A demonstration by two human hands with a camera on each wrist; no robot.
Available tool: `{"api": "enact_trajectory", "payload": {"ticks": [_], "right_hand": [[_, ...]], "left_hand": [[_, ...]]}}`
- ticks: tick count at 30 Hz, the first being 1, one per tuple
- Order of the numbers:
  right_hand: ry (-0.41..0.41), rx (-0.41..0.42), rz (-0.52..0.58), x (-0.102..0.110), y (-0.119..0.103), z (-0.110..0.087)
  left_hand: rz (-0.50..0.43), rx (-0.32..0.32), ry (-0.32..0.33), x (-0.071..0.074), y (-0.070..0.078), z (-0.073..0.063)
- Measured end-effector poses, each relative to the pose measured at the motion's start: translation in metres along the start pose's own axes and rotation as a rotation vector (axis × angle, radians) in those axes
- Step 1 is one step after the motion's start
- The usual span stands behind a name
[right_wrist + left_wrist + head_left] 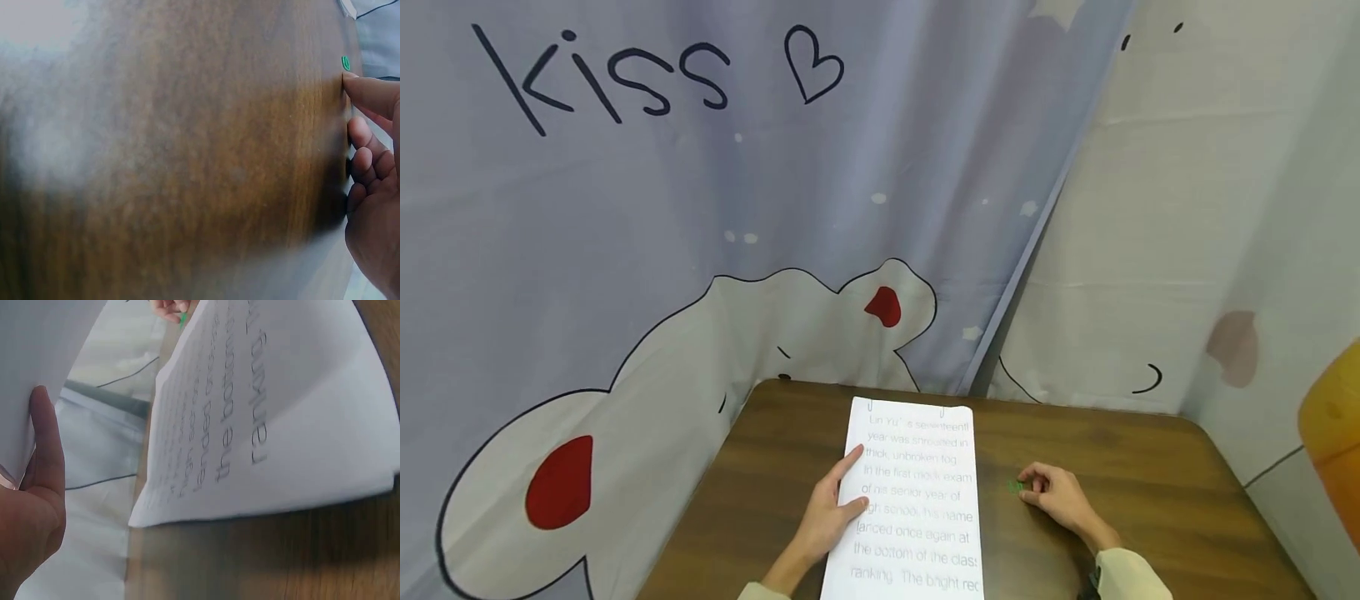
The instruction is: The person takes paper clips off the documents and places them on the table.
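A white sheaf of paper point(917, 508) printed with large English text lies lengthwise before me. My left hand point(823, 517) grips its left edge, thumb on the printed face. In the left wrist view, that hand point(34, 487) has a digit pressed along white paper point(44, 344) at the upper left, while the text side point(300, 406) spreads to the right. To the right of the sheaf, my right hand point(1060, 496) pinches a small green paper clip point(1015, 486) low over the table. The clip point(345, 63) shows at the fingertips in the right wrist view, the other fingers curled.
The brown wooden table point(1135, 500) reaches back to a printed curtain point(850, 183) with writing and cartoon shapes. Two paper clips, a left clip point(870, 405) and a right clip point(942, 412), sit on the sheaf's far edge. Another curtain point(1157, 250) hangs at the right.
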State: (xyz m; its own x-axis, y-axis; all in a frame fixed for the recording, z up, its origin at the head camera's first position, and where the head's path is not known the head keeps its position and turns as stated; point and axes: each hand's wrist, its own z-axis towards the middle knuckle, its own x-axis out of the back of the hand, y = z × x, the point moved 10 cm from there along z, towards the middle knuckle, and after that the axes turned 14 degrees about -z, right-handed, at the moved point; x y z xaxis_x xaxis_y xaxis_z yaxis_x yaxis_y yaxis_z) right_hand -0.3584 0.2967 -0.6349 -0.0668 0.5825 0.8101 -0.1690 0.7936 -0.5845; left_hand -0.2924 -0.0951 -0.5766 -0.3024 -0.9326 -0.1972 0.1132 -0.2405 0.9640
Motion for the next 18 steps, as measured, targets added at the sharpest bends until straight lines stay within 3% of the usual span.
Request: {"api": "enact_trajectory", "payload": {"ticks": [5, 10, 18], "right_hand": [[0.032, 0.009, -0.005, 0.006, 0.001, 0.001], [0.05, 0.02, -0.013, 0.013, 0.005, 0.001], [0.085, 0.01, 0.107, 0.018, -0.009, 0.007]], "left_hand": [[-0.007, -0.008, -0.049, -0.012, -0.002, 0.003], [0.003, -0.011, -0.049, -0.015, -0.002, 0.006], [0.001, 0.013, -0.053, -0.014, -0.002, -0.006]]}}
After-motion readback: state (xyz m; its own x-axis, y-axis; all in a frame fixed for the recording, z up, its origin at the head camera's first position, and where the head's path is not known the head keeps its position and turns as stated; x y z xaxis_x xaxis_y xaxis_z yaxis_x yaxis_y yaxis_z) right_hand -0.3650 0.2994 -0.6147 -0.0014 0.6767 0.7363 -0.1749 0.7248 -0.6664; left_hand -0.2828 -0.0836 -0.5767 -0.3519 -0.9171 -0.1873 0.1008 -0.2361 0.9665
